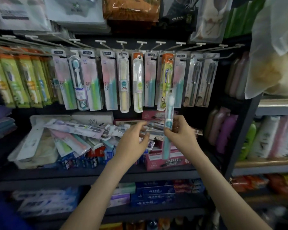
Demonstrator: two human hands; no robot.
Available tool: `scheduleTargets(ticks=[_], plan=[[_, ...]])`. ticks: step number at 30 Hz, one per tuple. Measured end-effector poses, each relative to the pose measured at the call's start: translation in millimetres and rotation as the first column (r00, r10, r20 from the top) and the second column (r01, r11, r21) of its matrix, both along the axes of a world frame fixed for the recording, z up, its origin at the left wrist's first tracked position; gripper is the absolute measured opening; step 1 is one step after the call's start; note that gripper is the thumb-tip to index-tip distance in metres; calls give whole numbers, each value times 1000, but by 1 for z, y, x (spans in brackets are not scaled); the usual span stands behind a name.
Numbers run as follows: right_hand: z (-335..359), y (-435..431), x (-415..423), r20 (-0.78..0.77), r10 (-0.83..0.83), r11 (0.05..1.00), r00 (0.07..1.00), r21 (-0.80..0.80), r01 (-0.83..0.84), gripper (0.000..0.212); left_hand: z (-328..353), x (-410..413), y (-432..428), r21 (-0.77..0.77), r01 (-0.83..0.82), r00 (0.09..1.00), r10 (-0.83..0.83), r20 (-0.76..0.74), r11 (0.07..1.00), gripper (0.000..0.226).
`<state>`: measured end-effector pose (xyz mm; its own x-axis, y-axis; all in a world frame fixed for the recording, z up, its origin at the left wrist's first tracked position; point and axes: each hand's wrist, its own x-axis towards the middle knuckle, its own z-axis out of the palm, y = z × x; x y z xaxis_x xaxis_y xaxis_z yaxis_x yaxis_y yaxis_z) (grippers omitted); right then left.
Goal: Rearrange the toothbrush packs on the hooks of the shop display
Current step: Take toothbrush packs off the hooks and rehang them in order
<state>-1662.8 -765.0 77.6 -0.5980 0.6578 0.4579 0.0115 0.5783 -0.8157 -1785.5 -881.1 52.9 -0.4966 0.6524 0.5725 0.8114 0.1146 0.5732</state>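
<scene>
A teal toothbrush pack [169, 123] is pinched upright in the right hand [179, 131], the left hand [133, 140] is curled just beside it, its grip not discernible, and hanging is judged next: the pack must be lifted onto the hooks [223, 57] above.

Middle of the teal toothbrush pack [169, 112] hidden behind my right hand [179, 135], whether my left hand [131, 143] pinches anything too blurred to tell, lower shelf boxes [153, 193] smeared, print on hanging packs [109, 83] unreadable, green packs [7, 80] cut by left edge
</scene>
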Motion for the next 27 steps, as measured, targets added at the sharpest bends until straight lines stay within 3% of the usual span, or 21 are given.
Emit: scheduleTargets(ticks=[8, 16, 23, 27], plan=[[-9, -51, -5, 89, 98, 994, 991, 34, -101, 26, -10, 10, -80, -35, -170, 984, 172, 38, 985, 36], [6, -125, -27, 62, 261, 956, 963, 120, -267, 62, 8, -2, -154, -14, -332, 943, 331, -40, 943, 34], [27, -184, -109, 88, 301, 921, 949, 230, -314, 78, 29, -76, -223, 94, -468, 864, 477, -160, 879, 37], [41, -223, -174, 57, 260, 935, 964, 235, -266, 79, 46, -140, -255, 168, -496, 778, 521, -350, 852, 37]])
